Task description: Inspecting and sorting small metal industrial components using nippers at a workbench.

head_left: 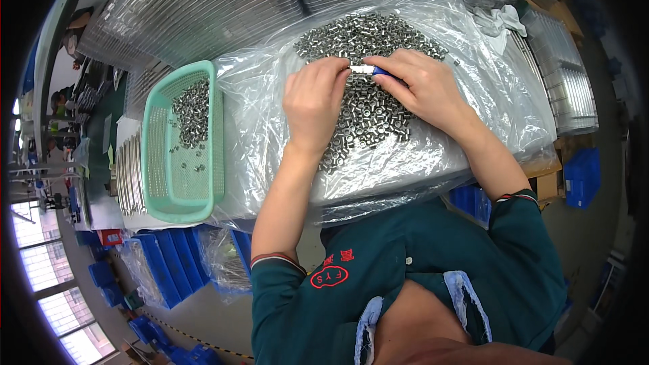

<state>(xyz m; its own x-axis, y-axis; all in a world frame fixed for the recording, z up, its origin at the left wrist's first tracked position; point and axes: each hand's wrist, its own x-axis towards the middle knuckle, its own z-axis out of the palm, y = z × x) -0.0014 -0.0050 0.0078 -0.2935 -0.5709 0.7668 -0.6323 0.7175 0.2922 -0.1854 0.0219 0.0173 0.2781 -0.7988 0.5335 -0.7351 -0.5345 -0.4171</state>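
My right hand [426, 88] is closed around a small blue-handled tool [389, 73] with a flat, pale, blade-like tip. The tip points left, toward the fingertips of my left hand [312, 101]. That hand is pinched shut at the tool's tip; whatever sits between its fingers is too small and hidden to make out. Beneath and beyond both hands lies a large pile of small, shiny metal ring-like parts [372, 118]. The pile rests on a clear plastic sheet [257, 122] spread over the work surface.
Left of the pile stands a green plastic basket [218, 142] partly filled with similar metal parts [193, 111]. Stacked clear trays [196, 13] line the far side, and more trays [558, 67] stand at right. A white cloth [497, 23] lies near them. Blue bins [172, 267] sit below the table edge.
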